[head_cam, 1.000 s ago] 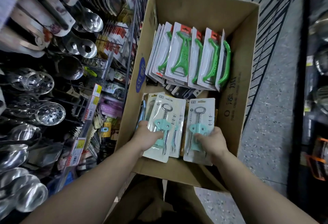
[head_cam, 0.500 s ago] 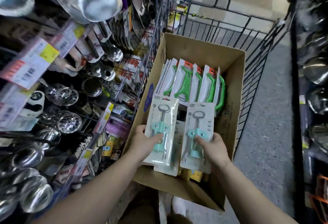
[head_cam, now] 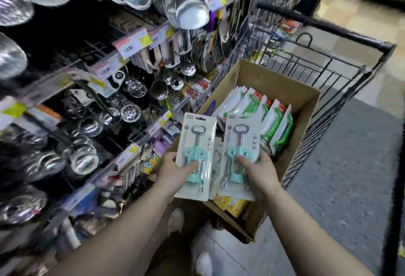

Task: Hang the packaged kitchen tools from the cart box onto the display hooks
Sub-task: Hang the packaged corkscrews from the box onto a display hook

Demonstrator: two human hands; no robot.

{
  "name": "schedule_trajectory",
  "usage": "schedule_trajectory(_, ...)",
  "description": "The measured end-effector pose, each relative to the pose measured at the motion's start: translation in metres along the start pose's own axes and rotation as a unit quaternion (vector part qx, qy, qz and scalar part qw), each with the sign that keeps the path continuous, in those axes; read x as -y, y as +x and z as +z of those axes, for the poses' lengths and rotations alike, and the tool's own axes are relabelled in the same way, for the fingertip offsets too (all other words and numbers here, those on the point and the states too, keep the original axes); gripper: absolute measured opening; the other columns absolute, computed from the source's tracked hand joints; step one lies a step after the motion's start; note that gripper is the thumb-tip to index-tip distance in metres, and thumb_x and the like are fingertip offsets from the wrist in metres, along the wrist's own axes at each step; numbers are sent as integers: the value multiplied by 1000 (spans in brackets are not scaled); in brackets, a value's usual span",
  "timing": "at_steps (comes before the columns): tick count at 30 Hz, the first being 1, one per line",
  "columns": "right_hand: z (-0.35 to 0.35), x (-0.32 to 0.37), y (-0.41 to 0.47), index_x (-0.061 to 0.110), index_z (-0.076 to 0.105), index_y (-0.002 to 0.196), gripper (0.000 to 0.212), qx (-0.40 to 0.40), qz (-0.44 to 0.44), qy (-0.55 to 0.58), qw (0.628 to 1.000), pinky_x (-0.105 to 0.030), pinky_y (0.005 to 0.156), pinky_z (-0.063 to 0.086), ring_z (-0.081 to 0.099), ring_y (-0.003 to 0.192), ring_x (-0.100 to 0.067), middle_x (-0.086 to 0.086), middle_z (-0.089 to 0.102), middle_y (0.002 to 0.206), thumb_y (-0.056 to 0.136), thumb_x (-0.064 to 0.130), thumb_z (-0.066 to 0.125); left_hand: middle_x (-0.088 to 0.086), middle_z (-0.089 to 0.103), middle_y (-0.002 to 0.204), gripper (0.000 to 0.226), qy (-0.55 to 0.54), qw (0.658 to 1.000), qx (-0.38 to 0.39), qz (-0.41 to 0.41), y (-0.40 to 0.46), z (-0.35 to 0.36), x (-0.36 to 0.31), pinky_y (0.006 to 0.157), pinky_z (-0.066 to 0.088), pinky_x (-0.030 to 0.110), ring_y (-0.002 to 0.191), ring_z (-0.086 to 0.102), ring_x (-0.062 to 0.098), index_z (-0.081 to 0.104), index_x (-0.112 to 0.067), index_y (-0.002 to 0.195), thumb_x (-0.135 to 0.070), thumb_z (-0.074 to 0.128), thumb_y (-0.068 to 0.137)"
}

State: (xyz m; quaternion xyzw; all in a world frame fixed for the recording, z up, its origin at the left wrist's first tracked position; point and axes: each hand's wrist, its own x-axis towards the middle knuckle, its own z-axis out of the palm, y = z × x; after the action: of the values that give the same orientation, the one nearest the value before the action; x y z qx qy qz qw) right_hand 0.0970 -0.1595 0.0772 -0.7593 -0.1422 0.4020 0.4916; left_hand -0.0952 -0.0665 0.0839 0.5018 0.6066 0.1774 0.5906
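Head view, shop aisle, grey speckled floor [head_cam: 341,179], wire cart [head_cam: 341,91], utensil display [head_cam: 109,78]

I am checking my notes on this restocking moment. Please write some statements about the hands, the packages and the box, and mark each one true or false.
1. The left hand holds a packaged corkscrew. True.
2. The right hand is empty. False: it holds a second corkscrew package.
3. Both packages hang on display hooks. False: both are held in the hands, above the cardboard box.
4. Packages with green tools stand in the box. True.
5. The box sits in a black wire cart. True.
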Motion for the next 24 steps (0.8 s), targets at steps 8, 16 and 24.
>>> schedule_trajectory(8, 61, 44, -45, 15, 63, 108, 27, 127, -75, -28, 989, -42, 80, 61, 72, 90, -22, -5, 74, 104, 85, 18, 76, -1, 75, 99, 26, -111, 989, -94, 20, -72, -73, 21, 88, 58, 42, 93, 73, 22, 60, -24, 101, -13, 78, 85)
schedule_trajectory(16, 166, 40, -145, 21, 65, 108, 42, 289, -127, -80, 945, -47, 83, 60, 74, 90, -21, 0, 76, 100, 73, 36, 81, 1, 70, 110, 32, -188, 954, -230, 48, -160, -184, 75, 77, 53, 27, 96, 70, 15, 57, -23, 109, -25, 79, 86)
schedule_trajectory(24, 242, -10, -292, 15, 68, 104, 16, 414, -149, -111, 891, -38, 74, 60, 75, 84, -20, -1, 78, 92, 88, 14, 72, 4, 74, 107, 37, -215, 916, -330, 68, -262, -306, 160, 76, 52, 27, 95, 71, 17, 56, -19, 113, -26, 80, 86)
